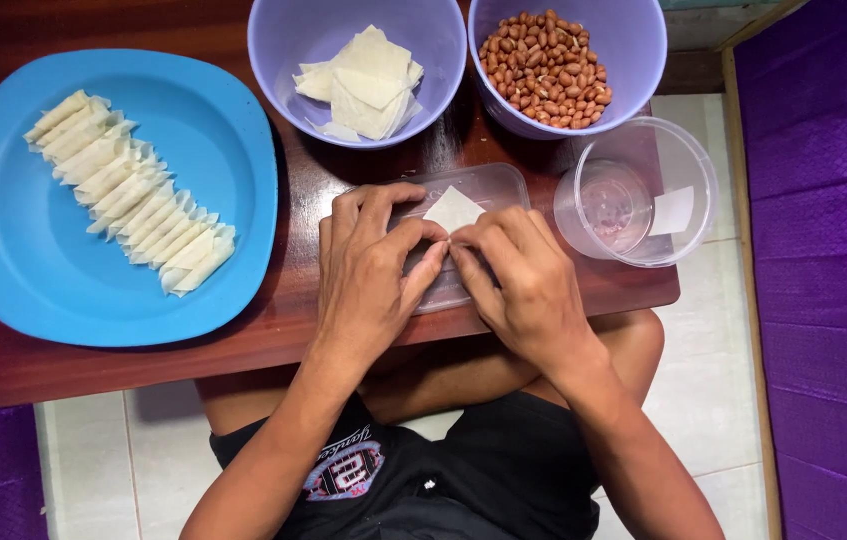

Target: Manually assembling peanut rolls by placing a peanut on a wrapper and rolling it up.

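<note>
Blue plate (33, 270) far left on wooden surface (143, 360), rolled wrappers (128, 192) in diagonal row. Left hand (368, 270) and right hand (523, 285) meet over clear lid (488, 185) mid-surface. Both grips pinched closed on near edge of white wrapper (453, 208); free corner points away, toward wrapper bowl (358, 70) and peanut bowl (568, 65). Hands equally near. Clear cup (638, 190) right.

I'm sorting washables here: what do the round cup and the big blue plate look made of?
Round cup: clear, thin glossy plastic, likely; the table shows through it. Blue plate: opaque smooth plastic or melamine, by its even colour and soft sheen.
</note>
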